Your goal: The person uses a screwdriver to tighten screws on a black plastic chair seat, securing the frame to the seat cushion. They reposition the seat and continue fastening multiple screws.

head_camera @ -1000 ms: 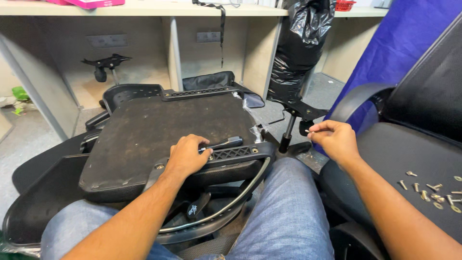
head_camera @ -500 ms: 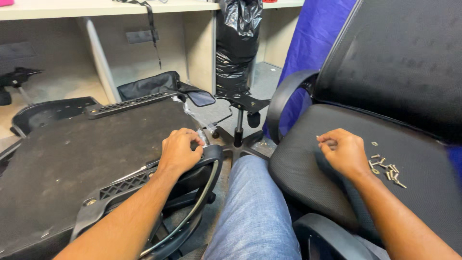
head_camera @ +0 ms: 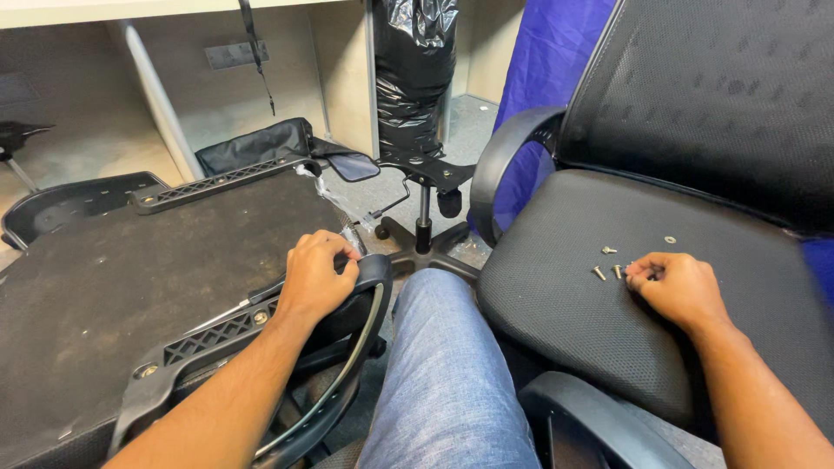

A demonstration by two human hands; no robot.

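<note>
Screws (head_camera: 608,265) under right fingertips (head_camera: 638,276), left hand (head_camera: 317,274) gripping armrest (head_camera: 261,347)

A pale wooden desk (head_camera: 347,78) spans the back. Beneath it hangs a black cable (head_camera: 254,48); right of it stand a black plastic-wrapped column (head_camera: 415,69) and blue cloth (head_camera: 556,61), over grey floor (head_camera: 465,130).

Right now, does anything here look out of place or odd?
Yes. A black office chair seat lies upside down, underside up, its armrest under the left hand. Small loose silver screws lie scattered on the upright black mesh chair's cushion by the right hand.
</note>
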